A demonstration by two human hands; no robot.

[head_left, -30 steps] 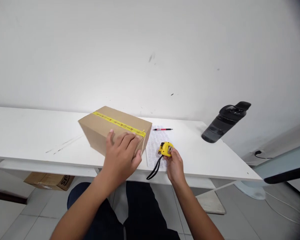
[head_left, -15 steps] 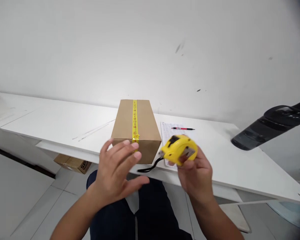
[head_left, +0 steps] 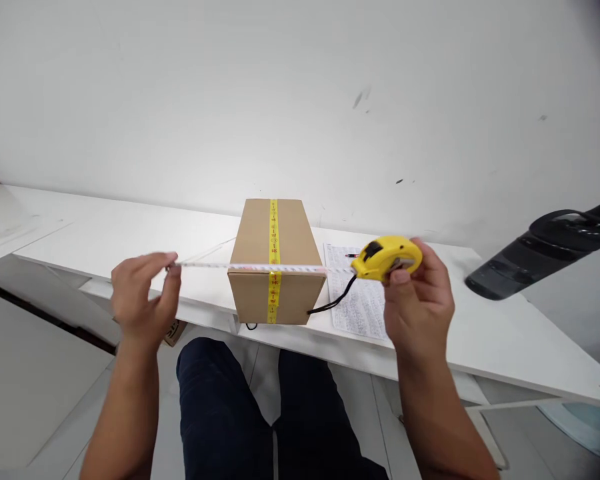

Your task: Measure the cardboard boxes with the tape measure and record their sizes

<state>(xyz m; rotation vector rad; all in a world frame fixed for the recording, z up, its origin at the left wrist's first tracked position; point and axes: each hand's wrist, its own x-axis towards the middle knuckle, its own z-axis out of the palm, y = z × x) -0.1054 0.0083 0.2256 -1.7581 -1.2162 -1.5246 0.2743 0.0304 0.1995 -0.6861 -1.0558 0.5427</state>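
My right hand grips a yellow tape measure by its case, to the right of a brown cardboard box. Pinched between the thumb and fingers of my left hand is the end of the pulled-out blade. The blade stretches level from hand to hand, across the near top edge of the box; whether it touches the cardboard I cannot tell. Yellow printed tape runs down the middle of the box's top and front. A black wrist strap hangs from the case.
The box stands on a white shelf-like table against a wall. A printed sheet lies right of it, with a pen partly hidden behind the tape measure. A dark bottle is at the right. Another carton sits below the table.
My left hand has moved left, drawing the blade out, and has closed on its end. My right hand has shifted right and up with the case. The box appears slightly further right.
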